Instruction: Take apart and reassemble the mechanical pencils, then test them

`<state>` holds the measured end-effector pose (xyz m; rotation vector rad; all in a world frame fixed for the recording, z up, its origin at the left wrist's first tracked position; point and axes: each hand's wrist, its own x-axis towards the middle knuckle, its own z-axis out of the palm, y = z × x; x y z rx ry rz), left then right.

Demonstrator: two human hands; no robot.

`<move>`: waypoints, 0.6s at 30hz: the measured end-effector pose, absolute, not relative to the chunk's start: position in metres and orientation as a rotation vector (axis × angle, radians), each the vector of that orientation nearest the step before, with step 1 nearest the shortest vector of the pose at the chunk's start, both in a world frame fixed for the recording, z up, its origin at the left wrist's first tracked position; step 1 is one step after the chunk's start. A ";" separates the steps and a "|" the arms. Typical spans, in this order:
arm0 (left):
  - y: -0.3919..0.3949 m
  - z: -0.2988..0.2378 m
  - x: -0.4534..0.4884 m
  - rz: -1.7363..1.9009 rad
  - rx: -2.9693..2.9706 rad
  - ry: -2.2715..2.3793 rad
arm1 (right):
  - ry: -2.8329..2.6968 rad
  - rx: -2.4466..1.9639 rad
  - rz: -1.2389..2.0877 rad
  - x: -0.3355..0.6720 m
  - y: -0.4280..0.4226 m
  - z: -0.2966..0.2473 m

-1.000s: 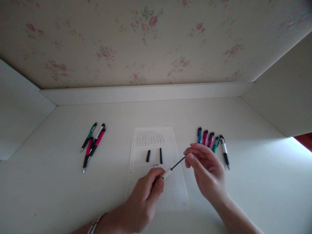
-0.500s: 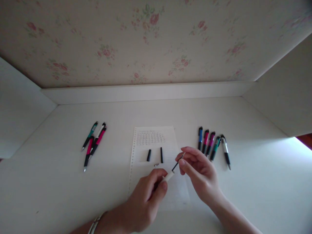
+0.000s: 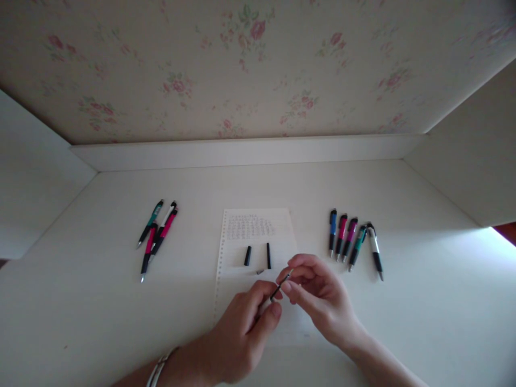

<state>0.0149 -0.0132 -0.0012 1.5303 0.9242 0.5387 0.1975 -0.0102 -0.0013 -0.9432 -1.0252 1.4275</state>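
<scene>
The left hand point(image 3: 242, 336) is curled into a loose fist, thumb and forefinger pressed together on the lower end of a thin black refill point(image 3: 281, 285). Whatever else the fist holds is hidden by the fingers. The right hand point(image 3: 320, 298) has its fingers bent, and its thumb and fingertips pinch the upper end of the refill. The refill slants up to the right between the two hands, which nearly touch, above the lower part of a paper point(image 3: 234, 260) that lies on the counter point(image 3: 100, 312). A bracelet point(image 3: 159, 368) sits on the left wrist.

On the paper, just beyond the hands, lie two short black parts point(image 3: 247, 256) side by side, a little apart, with a small silver piece point(image 3: 260, 272) near them. The top of the paper carries lines of writing.

To the left, well apart, a loose heap of pens point(image 3: 155, 239) lies crossed over one another. To the right, near the right hand, a row of pens point(image 3: 350, 239) lies side by side. A flowered wall point(image 3: 258, 70) rises behind the counter.
</scene>
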 end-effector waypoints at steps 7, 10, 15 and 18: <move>-0.013 -0.001 0.015 0.555 1.504 0.938 | -1.099 -0.924 1.429 0.206 -0.008 -0.005; -0.015 -0.001 0.014 0.548 1.512 0.978 | -1.253 -1.108 1.201 0.211 -0.003 -0.009; -0.018 -0.001 0.012 0.521 1.511 1.018 | -1.992 -1.427 0.622 0.208 0.005 -0.011; -0.018 -0.001 0.012 0.514 1.519 1.024 | -2.225 -1.467 0.463 0.204 0.007 -0.012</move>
